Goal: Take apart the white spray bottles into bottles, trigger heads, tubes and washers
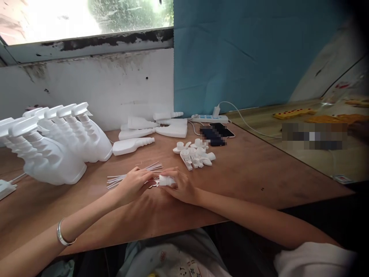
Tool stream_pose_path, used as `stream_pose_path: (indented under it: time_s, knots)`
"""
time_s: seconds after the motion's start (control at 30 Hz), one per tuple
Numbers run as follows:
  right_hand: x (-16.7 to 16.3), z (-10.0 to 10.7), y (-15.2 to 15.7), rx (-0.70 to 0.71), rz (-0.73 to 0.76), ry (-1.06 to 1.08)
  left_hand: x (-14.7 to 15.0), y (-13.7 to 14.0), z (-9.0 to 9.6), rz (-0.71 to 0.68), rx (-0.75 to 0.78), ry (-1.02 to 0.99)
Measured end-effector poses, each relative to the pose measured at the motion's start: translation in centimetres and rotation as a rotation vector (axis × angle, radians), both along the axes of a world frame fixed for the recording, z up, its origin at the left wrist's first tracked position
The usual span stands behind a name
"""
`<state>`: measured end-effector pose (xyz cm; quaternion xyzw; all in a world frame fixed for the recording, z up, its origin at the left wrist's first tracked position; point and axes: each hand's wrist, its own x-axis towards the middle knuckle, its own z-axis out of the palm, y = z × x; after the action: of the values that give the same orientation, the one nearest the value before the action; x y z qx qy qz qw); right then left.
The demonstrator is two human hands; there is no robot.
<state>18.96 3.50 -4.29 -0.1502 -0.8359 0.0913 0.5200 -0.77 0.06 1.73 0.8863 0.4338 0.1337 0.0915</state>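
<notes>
My left hand (136,184) and my right hand (182,187) meet above the table near its front edge. Between them is a white trigger spray head (165,180), its ribbed collar facing up. The right fingers wrap round its right side, while the left fingers pinch its thin left end, partly hidden. Thin white dip tubes (115,181) lie in a loose bundle just behind and under the left hand. Beyond the right hand sits a pile of white spray heads (197,154).
White bottles with spray heads fitted (57,154) stand at the left. Several bare white bottles (132,146) lie by the wall. A power strip (210,118) and a dark phone (221,130) are at the back. Part of another person's hand (359,129) shows far right.
</notes>
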Motion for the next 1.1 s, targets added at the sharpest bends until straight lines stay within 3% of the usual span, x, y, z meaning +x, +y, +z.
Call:
stream_pose_path:
  time_s: [0.1, 0.2, 0.37, 0.47, 0.6, 1.1]
  knots:
    - [-0.1, -0.1, -0.2, -0.189, -0.036, 0.062, 0.7, -0.5, -0.7, 0.095, 0.112, -0.034]
    - [-0.3, 0.1, -0.6, -0.373, -0.061, 0.104, 1.5, -1.0, -1.5, 0.092, 0.196, -0.135]
    - [-1.4, 0.4, -1.0, -0.529, -0.043, 0.187, 1.6, -0.5, -2.4, 0.124, 0.248, -0.291]
    - [-1.8, 0.3, -0.9, -0.593, -0.011, 0.21, 1.0, 0.0, -2.4, 0.075, 0.292, -0.293]
    - [-1.7, 0.4, -0.7, -0.61, 0.029, 0.133, 0.4, -0.2, -2.7, 0.045, 0.351, -0.275]
    - [-1.7, 1.2, -1.2, -0.485, 0.011, 0.024, 0.1, -0.3, -3.1, -0.11, 0.302, -0.399]
